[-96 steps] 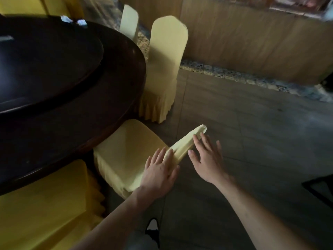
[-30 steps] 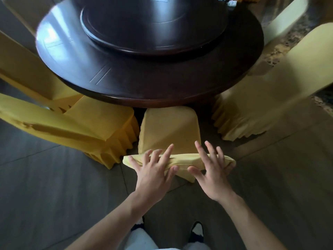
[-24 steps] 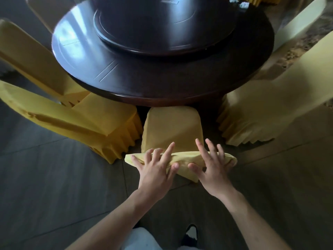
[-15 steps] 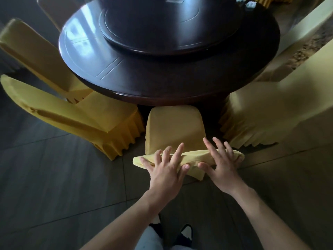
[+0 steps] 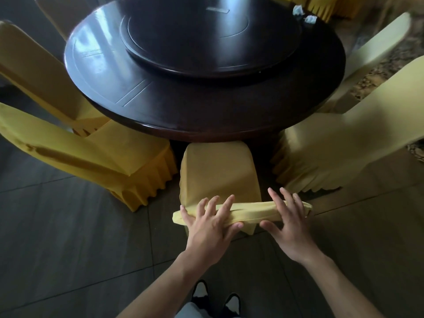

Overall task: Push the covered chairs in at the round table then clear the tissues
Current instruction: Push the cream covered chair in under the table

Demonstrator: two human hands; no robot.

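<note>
A yellow covered chair [image 5: 219, 171] stands right in front of me, its seat partly under the dark round table [image 5: 229, 111]. My left hand [image 5: 210, 223] and my right hand [image 5: 290, 223] both rest flat on the top of its backrest, fingers spread over the fabric, thumbs behind it. Two crumpled white tissues [image 5: 304, 14] lie at the table's far right edge, beside the raised turntable [image 5: 206, 35].
Another yellow covered chair [image 5: 91, 154] stands close on the left, a paler one [image 5: 332, 145] close on the right. More covered chairs ring the table at the far left [image 5: 34, 72] and far right [image 5: 371, 49]. My feet [image 5: 215, 299] stand on grey floor tiles.
Three seconds ago the chair stood angled beside the table; now it faces the table squarely. Over the last second its seat has slid a little further under the table edge, both hands staying on the backrest.
</note>
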